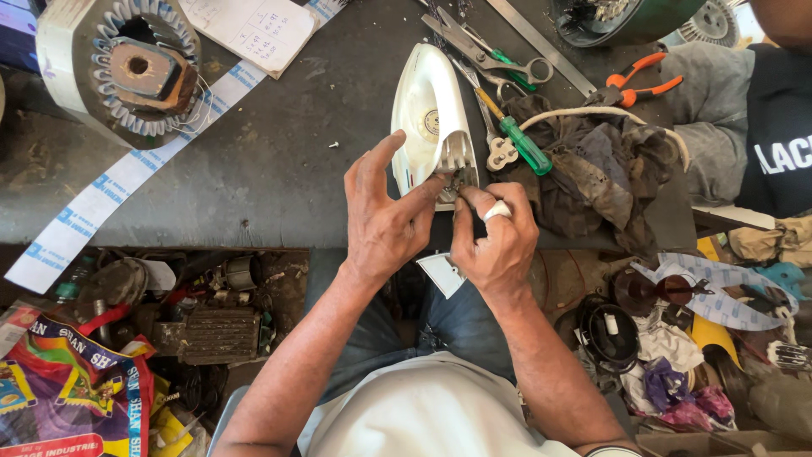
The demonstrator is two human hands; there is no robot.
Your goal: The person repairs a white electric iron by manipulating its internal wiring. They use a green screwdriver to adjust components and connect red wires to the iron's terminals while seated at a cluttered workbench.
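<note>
Dark workbench, near edge: white iron (429, 118) lies lengthwise away, rear end pinched by left hand (385, 222) and right hand (495, 241) fingertips.

iron (427, 114) on bench (279, 161), screwdriver (518, 140) right, scissors (491, 52) behind

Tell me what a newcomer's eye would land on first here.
First, the white clothes iron lying at the middle of the dark workbench, with the left hand and right hand working at its rear end. Next, the wound motor stator at the top left corner.
</note>
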